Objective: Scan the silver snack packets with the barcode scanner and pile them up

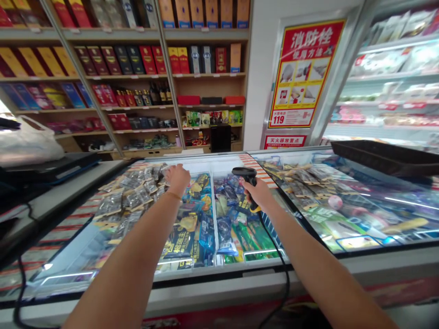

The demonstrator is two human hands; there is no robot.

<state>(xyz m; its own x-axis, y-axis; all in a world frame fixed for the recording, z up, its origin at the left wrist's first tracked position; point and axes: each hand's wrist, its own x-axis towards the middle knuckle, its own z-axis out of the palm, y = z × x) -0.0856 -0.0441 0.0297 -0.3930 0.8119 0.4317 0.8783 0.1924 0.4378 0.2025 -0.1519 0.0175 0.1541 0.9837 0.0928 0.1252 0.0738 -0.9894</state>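
Note:
My right hand [258, 192] is wrapped around the grip of a black handheld barcode scanner [244, 172], whose cable hangs over the front of the chest freezer. The scanner's head is above bags of blue-wrapped ice pops [224, 228]. At the back left, my left hand [178, 177] reaches over small clear-and-brown packets [135, 196] spread on the freezer's glass. Its fingers are bent and partly hidden, so whether it grips a packet cannot be told. Dark blue and yellow ice cream packs [187, 228] lie below, between the two arms.
More packets [310, 180] cover the freezer's right side, near a black tray [384, 155]. To the left is a counter with a white plastic bag [29, 141]. Shelves of boxed goods [126, 59] and a red fire-hydrant sign [307, 75] stand behind.

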